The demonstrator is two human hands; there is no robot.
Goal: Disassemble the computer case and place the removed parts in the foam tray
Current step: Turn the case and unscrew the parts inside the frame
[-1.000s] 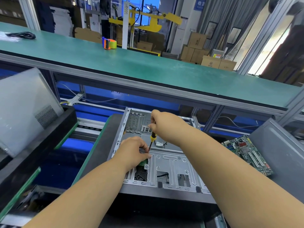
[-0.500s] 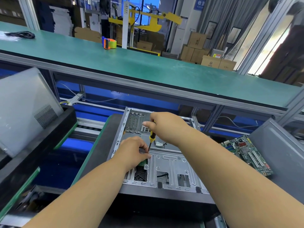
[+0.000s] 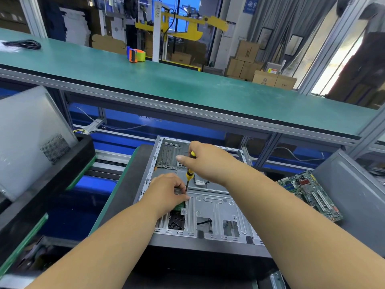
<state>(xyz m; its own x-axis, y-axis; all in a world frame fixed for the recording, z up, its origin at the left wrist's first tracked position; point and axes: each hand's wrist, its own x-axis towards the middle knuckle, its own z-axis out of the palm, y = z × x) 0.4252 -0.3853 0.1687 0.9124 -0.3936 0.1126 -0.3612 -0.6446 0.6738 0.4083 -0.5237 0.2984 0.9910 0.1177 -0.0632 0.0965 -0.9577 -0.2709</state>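
1. Case (image 3: 216, 209) sits open side up on the dark surface (image 3: 125, 197) right in front of the person, bare metal chassis showing, pretty much stripped inside.
2. Right hand (image 3: 206, 161) has its grip curled round the top of a yellow-and-black screwdriver (image 3: 190, 172). Tool stands nearly upright, tip down at the metal bracket plate in the middle of the case.
3. Left hand (image 3: 166, 192) is down low right beside the tip, fingers bent and pinching something small where the shaft meets the plate. Can't tell if it's the shaft itself or a part, the fingers cover it.
4. Small green board (image 3: 180, 207) peeks out just under the left hand, inside the case.
5. White connector (image 3: 200, 182) on a black cable lies on the case floor just right of the screwdriver.
6. Motherboard (image 3: 310, 195) is already out, lying on a grey panel (image 3: 354, 197) off to the right, well apart from the case.
7. Black foam tray (image 3: 48, 184) is on the left, with a silver side panel (image 3: 27, 138) with a vent grille leaning in it.
8. Green shelf (image 3: 187, 84) runs across above, with an orange and green tape dispenser (image 3: 135, 54) and a coiled black cable (image 3: 23, 44) on it.
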